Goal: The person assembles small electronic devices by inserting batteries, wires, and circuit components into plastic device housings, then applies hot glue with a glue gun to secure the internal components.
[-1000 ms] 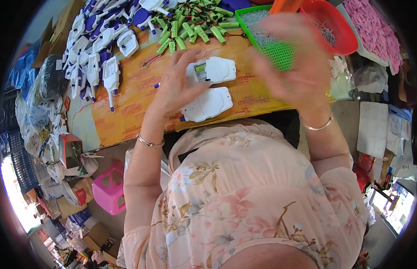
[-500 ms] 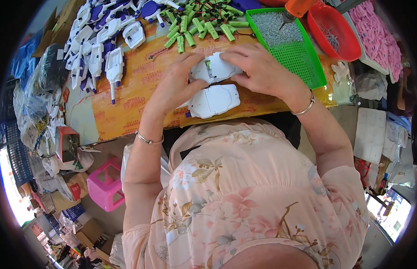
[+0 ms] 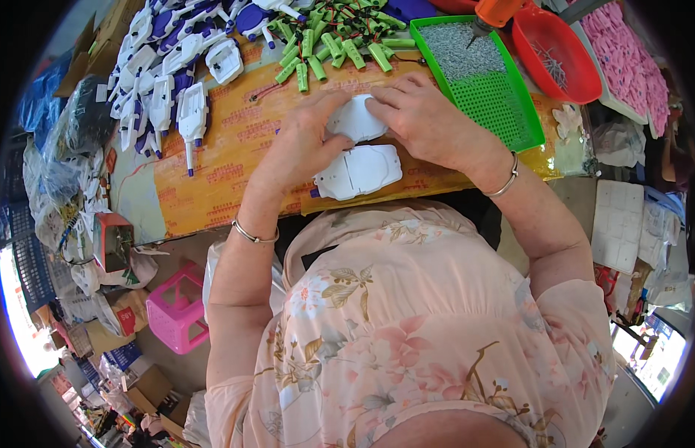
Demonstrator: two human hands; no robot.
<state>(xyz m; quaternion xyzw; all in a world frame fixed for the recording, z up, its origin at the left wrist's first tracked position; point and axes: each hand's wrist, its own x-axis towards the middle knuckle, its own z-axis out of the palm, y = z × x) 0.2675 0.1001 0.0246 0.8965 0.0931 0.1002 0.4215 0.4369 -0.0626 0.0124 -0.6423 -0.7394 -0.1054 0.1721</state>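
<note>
Nudged leftward since the earlier frame, the cover [image 3: 366, 125] of the upper white casing [image 3: 338, 122] is now being held over the gap where green was showing. On the broad, orange-sheeted table [image 3: 220, 179], the work is being done near the front edge, between a pile of white and purple casings [image 3: 157, 89] on the left and a green tray [image 3: 485, 112] on the right. By the left hand [image 3: 306, 134] the upper casing is being pinched, fingers at the far edge and thumb at the near one, while the cover's right end is being met by the bent fingertips of the right hand [image 3: 429, 123]; what is being done by the right thumb cannot be told. Just nearer the body, a second white casing [image 3: 377, 168] is being slightly overlapped by the left hand. Apparently the cover is being seated, and even pressure until it sits flush is probably being called for next. Both casing ends are being hidden by fingers, so full closure cannot be judged; an orange tool [image 3: 498, 11] is being cut off at the top, and the tray's grey bits [image 3: 474, 63] are being shown too small to identify.
</note>
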